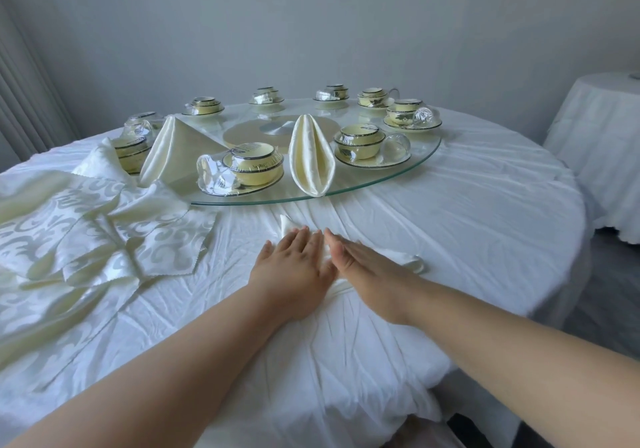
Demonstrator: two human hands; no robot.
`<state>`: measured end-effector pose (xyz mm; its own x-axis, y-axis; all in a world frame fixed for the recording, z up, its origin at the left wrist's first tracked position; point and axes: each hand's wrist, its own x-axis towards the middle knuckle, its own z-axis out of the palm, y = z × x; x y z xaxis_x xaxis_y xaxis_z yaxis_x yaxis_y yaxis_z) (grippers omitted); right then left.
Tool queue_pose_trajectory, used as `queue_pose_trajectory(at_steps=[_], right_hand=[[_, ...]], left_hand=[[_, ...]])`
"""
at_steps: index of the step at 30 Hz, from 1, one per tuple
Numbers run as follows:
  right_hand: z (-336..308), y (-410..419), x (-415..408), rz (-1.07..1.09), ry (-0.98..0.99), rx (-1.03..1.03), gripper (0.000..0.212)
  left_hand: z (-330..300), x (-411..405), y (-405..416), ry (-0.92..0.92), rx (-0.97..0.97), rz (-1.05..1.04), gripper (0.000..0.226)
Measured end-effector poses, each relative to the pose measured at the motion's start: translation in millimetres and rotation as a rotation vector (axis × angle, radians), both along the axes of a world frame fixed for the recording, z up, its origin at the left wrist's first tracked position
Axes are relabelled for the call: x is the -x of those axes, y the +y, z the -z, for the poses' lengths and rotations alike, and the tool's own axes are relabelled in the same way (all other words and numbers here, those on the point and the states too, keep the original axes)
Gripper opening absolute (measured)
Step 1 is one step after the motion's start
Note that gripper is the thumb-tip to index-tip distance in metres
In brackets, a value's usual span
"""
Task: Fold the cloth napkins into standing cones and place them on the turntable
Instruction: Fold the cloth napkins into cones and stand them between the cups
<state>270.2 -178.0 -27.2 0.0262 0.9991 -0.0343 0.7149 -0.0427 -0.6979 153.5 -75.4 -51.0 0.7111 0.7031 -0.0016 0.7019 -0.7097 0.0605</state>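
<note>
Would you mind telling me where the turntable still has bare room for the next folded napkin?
Bare glass lies at the turntable's near-right rim, beside the right bowl set. Between the standing napkin and the near-left bowl set it is crowded.

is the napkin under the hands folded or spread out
Folded and lying flat. Only narrow layered parts of the napkin show around the left hand and right hand, which press it onto the tablecloth.

Light: soft, even daylight, cool cast | Glare: pale reflections on the glass turntable (408,157) | Shadows: faint, beneath its near rim | Distortion: wide-angle bowing toward frame edges | Blur: slight softness throughout
</note>
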Motion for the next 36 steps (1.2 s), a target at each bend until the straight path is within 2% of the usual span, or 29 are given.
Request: queue_pose_trajectory(at_steps=[1, 4, 11, 14, 17, 19, 22, 25, 30, 34, 36], right_hand=[[1, 0, -4, 0.016, -0.069, 0.033, 0.070], [7, -6, -13, 0.033, -0.336, 0.086, 0.096], [14, -26, -39, 0.034, -0.561, 0.141, 0.124], [9, -36, -45, 0.016, -0.585, 0.197, 0.117], [-11, -36, -43, 0.018, -0.618, 0.267, 0.126], [-26, -26, -36, 0.042, -0.645, 0.171, 0.123], [-38, -10, -15, -0.012, -0.438, -0.067, 0.103], [-25, -4, -10, -0.072, -0.239, 0.013, 0.091], [-6, -3, -23, -0.144, -0.339, 0.128, 0.086], [-2, 1, -26, -0.215, -0.488, 0.105, 0.103], [1, 2, -29, -0.248, -0.522, 0.101, 0.103]], left_hand=[[-1, 0, -1, 0.002, -0.006, -0.003, 0.073], [-4, 0, -4, 0.000, -0.009, -0.015, 0.065], [-4, -1, -4, -0.046, 0.026, -0.040, 0.067], [-4, -1, -4, -0.042, 0.032, -0.036, 0.068], [-5, -2, -3, -0.021, 0.040, -0.035, 0.068], [-6, -2, -3, -0.005, 0.047, -0.037, 0.068], [-6, -2, -3, -0.005, 0.051, -0.026, 0.068], [-6, -1, -3, -0.012, 0.051, -0.027, 0.067], [-7, 3, 7, 0.022, 0.007, 0.038, 0.064], [-9, 11, 31, 0.017, 0.018, 0.033, 0.060], [-9, 13, 39, 0.049, 0.040, 0.040, 0.058]])
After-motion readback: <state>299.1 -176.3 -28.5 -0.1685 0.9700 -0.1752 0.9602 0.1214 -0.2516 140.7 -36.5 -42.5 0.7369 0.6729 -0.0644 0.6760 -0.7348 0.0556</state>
